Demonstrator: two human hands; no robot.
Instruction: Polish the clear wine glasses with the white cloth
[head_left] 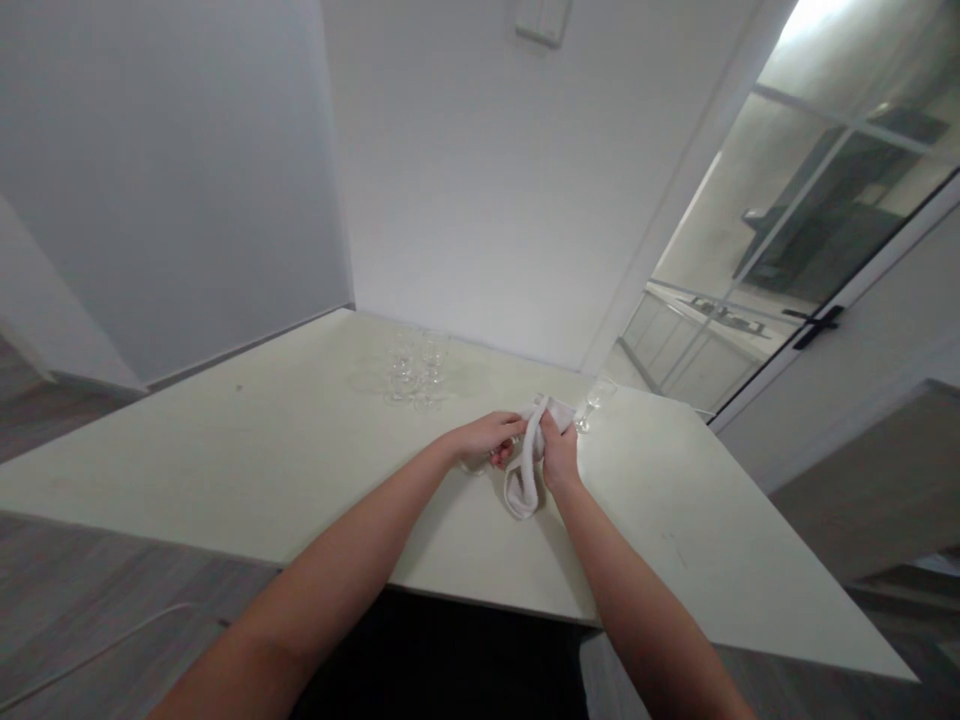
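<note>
My left hand is closed around the stem of a wine glass; the clear foot shows just below my wrist. A white cloth is gripped in my right hand and covers the bowl end of that glass, so the bowl is hidden. One end of the cloth hangs in a loop towards the table. Just beyond my right hand stands another stemmed glass. Further back, left of centre, several clear stemmed glasses are grouped close together.
The pale table meets a white wall at the back. To the right is a glazed door with a black handle. A thin cable runs across the floor at the lower left.
</note>
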